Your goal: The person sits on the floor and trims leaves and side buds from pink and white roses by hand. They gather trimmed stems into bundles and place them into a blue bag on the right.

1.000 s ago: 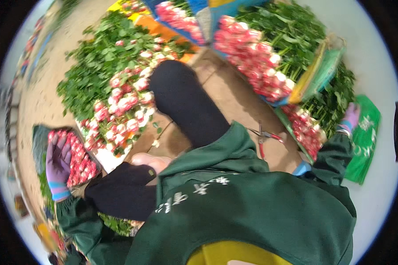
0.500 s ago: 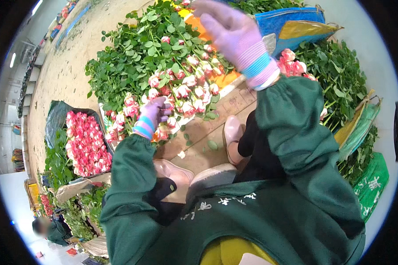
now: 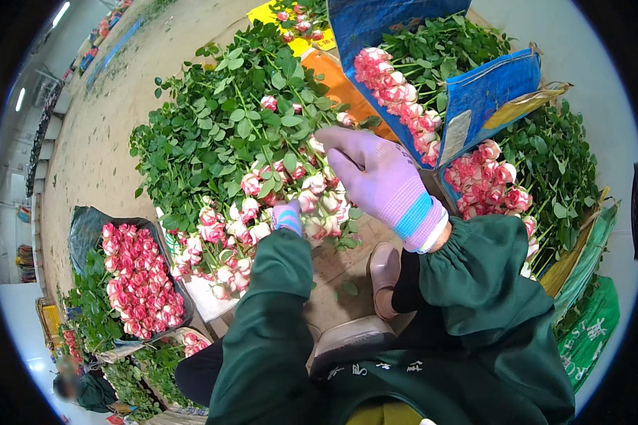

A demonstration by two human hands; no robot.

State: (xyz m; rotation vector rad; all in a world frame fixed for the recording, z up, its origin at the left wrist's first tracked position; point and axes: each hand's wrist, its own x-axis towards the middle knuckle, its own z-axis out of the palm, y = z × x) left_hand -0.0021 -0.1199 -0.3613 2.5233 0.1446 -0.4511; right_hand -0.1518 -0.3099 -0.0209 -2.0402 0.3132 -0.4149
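Observation:
A broad heap of pink-and-white roses (image 3: 252, 184) with long leafy stems lies before me, the blooms toward me. Both my hands wear lilac knitted gloves with blue-striped cuffs. Among the nearer blooms sits my left hand (image 3: 288, 215); its fingers are hidden by flowers, so I cannot make out what it grips. My right hand (image 3: 376, 171) is over the right side of the heap, fingers stretched leftward and the thumb apart from them. Nothing shows between them. A rose bloom (image 3: 317, 144) is close by its fingertips.
To the right, blue wrapping sheets (image 3: 478, 88) hold bundles of roses (image 3: 397, 92). Another wrapped bundle (image 3: 140, 280) lies at left. An orange sheet (image 3: 344, 81) shows beyond the heap. My shoe (image 3: 384, 268) is close to the heap's near edge. Another person (image 3: 85, 386) is at far lower left.
My right hand has come down and nearer, from beyond the heap to over its right side. My left hand has shifted right, deeper among the blooms. The view has shifted, showing more of the blue-wrapped bundles.

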